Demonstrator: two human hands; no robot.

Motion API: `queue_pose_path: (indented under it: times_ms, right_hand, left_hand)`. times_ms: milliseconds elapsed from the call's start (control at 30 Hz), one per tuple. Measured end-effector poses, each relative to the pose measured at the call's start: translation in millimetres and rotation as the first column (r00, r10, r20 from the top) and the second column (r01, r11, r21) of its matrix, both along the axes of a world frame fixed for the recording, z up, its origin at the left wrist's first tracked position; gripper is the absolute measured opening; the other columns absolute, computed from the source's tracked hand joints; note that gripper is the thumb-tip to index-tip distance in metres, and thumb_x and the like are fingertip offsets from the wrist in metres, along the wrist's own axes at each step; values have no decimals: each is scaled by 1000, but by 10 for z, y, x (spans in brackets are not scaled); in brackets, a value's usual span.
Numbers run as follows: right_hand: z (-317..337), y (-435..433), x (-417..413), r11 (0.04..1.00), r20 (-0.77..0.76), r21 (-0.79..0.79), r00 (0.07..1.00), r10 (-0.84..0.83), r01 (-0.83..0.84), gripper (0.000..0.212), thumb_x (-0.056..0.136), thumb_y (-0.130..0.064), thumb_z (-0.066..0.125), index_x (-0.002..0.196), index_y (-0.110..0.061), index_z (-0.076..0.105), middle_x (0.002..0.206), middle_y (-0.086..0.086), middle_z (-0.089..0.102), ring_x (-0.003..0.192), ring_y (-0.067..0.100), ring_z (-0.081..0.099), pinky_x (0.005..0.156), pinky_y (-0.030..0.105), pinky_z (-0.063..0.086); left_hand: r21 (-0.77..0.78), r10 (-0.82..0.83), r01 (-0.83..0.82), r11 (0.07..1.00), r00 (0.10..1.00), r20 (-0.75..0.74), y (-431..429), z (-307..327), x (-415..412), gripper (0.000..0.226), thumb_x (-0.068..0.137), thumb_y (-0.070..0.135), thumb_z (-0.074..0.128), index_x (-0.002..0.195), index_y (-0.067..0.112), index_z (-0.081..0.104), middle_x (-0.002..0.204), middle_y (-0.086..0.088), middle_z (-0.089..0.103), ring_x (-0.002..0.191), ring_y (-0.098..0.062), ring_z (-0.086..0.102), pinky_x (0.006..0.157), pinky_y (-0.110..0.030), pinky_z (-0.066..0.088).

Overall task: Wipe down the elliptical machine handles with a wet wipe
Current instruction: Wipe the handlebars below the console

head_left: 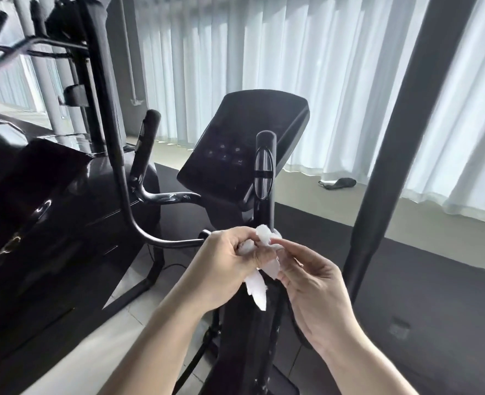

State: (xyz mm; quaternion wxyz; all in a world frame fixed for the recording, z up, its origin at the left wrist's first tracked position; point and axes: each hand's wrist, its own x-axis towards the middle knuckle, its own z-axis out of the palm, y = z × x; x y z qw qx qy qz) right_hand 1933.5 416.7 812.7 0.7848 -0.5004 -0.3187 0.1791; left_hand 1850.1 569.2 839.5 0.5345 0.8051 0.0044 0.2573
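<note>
**Readying the wipe in front of the handles**

Both hands are on the wet wipe (257, 285), which hangs in the air just in front of the near grip handle (265, 166), below the console (235, 155). The left hand (224, 269) has its fingers curled round a bunched part of it. The right hand (312, 292) pinches an upper edge between thumb and forefinger, its other fingers loosely curled. No handle is being touched by the wipe.

The step looks like opening or refolding the wipe. It would go best spread into a flat pad that can wrap round a bar, with a damp face turned outward, not left as a wad.

Around it stand a second short grip (147, 132) at the far side of the console, a curved bar (121, 178) on the left, and a thick upright bar (392, 143) on the right. The console crowds the near grip from behind, so the far side of that grip may need a wrap-and-twist. A cable (175, 266) lies on the floor by the base, a small dark item (336, 183) lies near the curtains (292, 67), and other dark equipment stands to the left.
</note>
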Motion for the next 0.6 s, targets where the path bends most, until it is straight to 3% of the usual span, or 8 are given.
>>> queue_pose_path:
  times_ms: [67, 133, 200, 233, 333, 433, 600]
  right_hand:
    - [118, 26, 100, 996, 8, -16, 996, -93, 93, 26, 82, -32, 85, 104, -18, 82, 107, 12, 79, 108, 32, 74, 98, 40, 58]
    - [314, 86, 222, 967, 103, -10, 962, -252, 254, 18, 80, -24, 86, 97, -27, 83, 99, 3, 81, 96, 21, 78, 87, 28, 62]
    - [566, 204, 353, 900, 300, 13, 857, -420, 436, 24, 87, -17, 83, 95, -39, 81, 92, -9, 81, 84, 10, 78, 74, 15, 58]
    - [695, 278, 418, 861, 383, 46, 788, -483, 506, 27, 90, -17, 81, 95, -43, 79, 91, -12, 80, 79, 9, 77, 69, 13, 56]
    - [972, 523, 568, 785, 527, 170, 618, -583, 596, 21, 94, -15, 76, 100, -36, 77, 98, -10, 74, 81, 14, 74, 70, 20, 57]
    - [913, 688, 589, 813, 535, 171, 641, -550, 556, 13, 94, -9, 75, 99, -20, 79, 103, -4, 69, 84, 12, 71, 75, 23, 56]
    - [235, 616, 323, 789, 500, 124, 649, -574, 602, 33, 87, 4, 78, 85, -30, 77, 92, -10, 69, 83, 5, 70, 69, 8, 50]
  left_hand:
    - [22, 75, -74, 997, 997, -26, 63, 48, 41, 35, 82, 65, 76, 96, 33, 75, 67, -10, 64, 65, -16, 54, 68, -31, 44]
    - [21, 147, -146, 989, 989, -33, 131, 120, 69, 41, 79, 68, 75, 106, 37, 73, 71, -1, 72, 70, -5, 66, 68, -20, 49]
    - [-62, 173, -172, 983, 985, 12, 202, 180, 129, 31, 88, 50, 75, 112, 31, 72, 74, 2, 76, 77, -2, 74, 70, -12, 52]
    - [-111, 194, -189, 976, 980, 33, 228, 202, 176, 24, 93, 40, 74, 112, 26, 72, 70, 4, 74, 79, -5, 76, 72, -14, 55]
    - [-203, 201, -189, 961, 979, 41, 287, 210, 328, 20, 99, 21, 69, 117, 13, 73, 52, 13, 57, 78, -19, 78, 70, -18, 57]
    - [-232, 151, -145, 962, 989, 6, 311, 170, 440, 21, 100, 19, 67, 119, 12, 75, 59, 12, 62, 68, -8, 73, 62, -14, 51]
    - [-269, 143, -135, 954, 990, 12, 440, 145, 547, 14, 99, 22, 68, 94, 21, 81, 66, -3, 72, 62, -13, 65, 65, -27, 51]
